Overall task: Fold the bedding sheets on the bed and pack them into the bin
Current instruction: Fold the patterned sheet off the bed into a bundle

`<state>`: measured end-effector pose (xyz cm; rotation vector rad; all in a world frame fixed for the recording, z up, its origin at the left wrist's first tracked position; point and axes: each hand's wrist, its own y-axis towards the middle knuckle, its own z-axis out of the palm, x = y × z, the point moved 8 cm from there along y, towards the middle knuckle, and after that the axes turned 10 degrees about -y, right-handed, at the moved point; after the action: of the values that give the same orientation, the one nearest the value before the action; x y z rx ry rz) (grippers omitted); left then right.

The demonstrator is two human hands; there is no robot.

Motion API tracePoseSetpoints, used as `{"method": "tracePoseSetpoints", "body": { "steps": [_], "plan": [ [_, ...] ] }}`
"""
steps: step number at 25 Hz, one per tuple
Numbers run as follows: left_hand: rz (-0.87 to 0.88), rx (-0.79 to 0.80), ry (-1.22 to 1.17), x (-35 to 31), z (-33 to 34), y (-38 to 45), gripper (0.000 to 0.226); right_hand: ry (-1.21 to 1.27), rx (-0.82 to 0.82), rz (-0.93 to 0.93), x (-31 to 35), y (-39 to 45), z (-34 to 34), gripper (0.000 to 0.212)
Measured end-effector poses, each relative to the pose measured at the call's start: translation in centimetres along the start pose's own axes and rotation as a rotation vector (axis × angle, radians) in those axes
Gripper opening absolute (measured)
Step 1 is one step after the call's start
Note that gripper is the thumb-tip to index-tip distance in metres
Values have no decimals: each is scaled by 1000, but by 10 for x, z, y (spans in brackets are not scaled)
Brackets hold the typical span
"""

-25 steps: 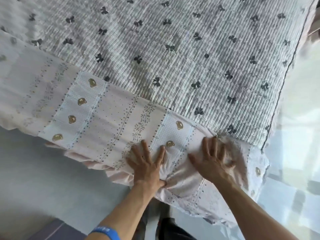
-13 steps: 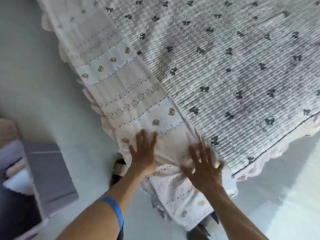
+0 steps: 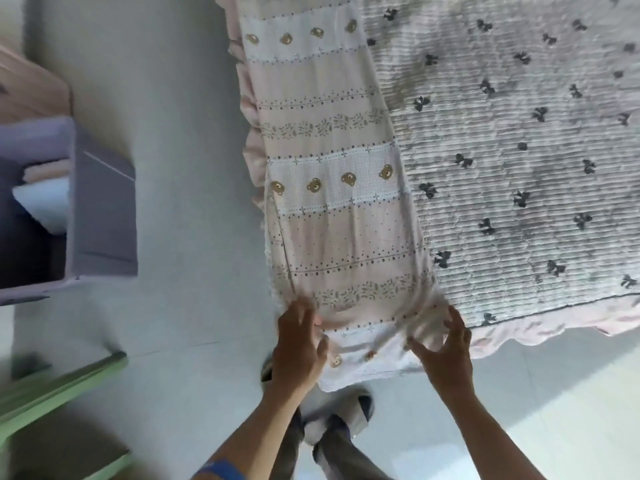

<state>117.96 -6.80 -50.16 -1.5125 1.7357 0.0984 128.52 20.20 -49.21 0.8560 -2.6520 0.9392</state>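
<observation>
Pink sheet (image 3: 332, 188) runs lengthwise away from my hands along the bed (image 3: 519, 133) edge; left hand (image 3: 298, 348) and right hand (image 3: 446, 351) apart, pinching its near end.

pink-and-white bear-print sheet (image 3: 332, 188), grey bow-patterned quilt (image 3: 519, 133), purple bin (image 3: 100, 209)

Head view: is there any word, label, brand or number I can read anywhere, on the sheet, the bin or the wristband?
None can be read.
Folded sheet: only printed bears, dots and leaf bands, no lettering.
Quilted bed cover: only dark bow prints.
Purple bin: plain walls, no label showing.
Blue wristband on the left arm: blurred, any marking unreadable.
</observation>
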Motion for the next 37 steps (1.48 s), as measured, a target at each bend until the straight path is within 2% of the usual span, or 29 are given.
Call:
{"method": "tracePoseSetpoints", "body": {
  "steps": [1, 3, 5, 7, 9, 12, 13, 15, 16, 18, 20, 22, 24, 27, 30, 32, 33, 34, 36, 37],
  "plan": [
    [-180, -54, -148, 16, -2, -3, 42, 42, 69, 57, -11, 3, 5, 75],
    [-519, -42, -472, 46, 10, -18, 45, 27, 215, 132, -28, 0, 14, 49],
    [-684, -14, -660, 60, 31, -36, 49, 61, 333, 179, -39, -2, 23, 60],
    [-762, -35, -831, 64, 49, -51, 53, 263, 456, 229, -45, -9, 31, 69],
    [-826, -112, -1007, 56, 57, -60, 69, 434, 607, 267, -39, -12, 30, 76],
    [-1083, -144, -1359, 16, 87, -92, 68, 629, 841, 295, -22, -20, 13, 72],
    [-1112, -106, -1509, -4, 97, -100, 69, 699, 913, 302, -12, -27, 5, 63],
    [-1032, -97, -1861, -47, 104, -105, 68, 815, 1006, 336, 6, -38, -15, 42],
    [-933, -149, -2034, -61, 100, -101, 59, 857, 1021, 351, 12, -39, -23, 37],
    [-794, -333, -2166, -73, 80, -90, 34, 892, 1064, 329, 30, -35, -41, 34],
    [-751, -451, -2140, -73, 59, -80, 42, 938, 1102, 278, 53, -27, -58, 27],
    [-789, -484, -2064, -66, 30, -64, 50, 954, 1081, 245, 79, -10, -69, 23],
    [-826, -485, -1961, -60, -6, -41, 40, 977, 1016, 259, 108, 12, -74, 30],
    [-852, -524, -1846, -57, -60, 10, 7, 926, 914, 323, 158, 54, -67, 28],
    [-854, -554, -1665, -50, -91, 65, 11, 897, 870, 329, 202, 96, -53, 29],
    [-794, -580, -1240, -39, -105, 79, 13, 868, 777, 334, 200, 121, -41, 40],
    [-692, -585, -958, -37, -109, 77, 13, 754, 707, 299, 191, 131, -36, 42],
    [-511, -542, -725, -45, -108, 74, 16, 580, 639, 226, 183, 137, -34, 39],
    [-139, -300, -335, -69, -74, 59, 35, 289, 583, 48, 174, 134, -26, 28],
    [-52, -146, -170, -72, -48, 50, 51, 199, 595, -14, 171, 127, -21, 24]
  ]
}}
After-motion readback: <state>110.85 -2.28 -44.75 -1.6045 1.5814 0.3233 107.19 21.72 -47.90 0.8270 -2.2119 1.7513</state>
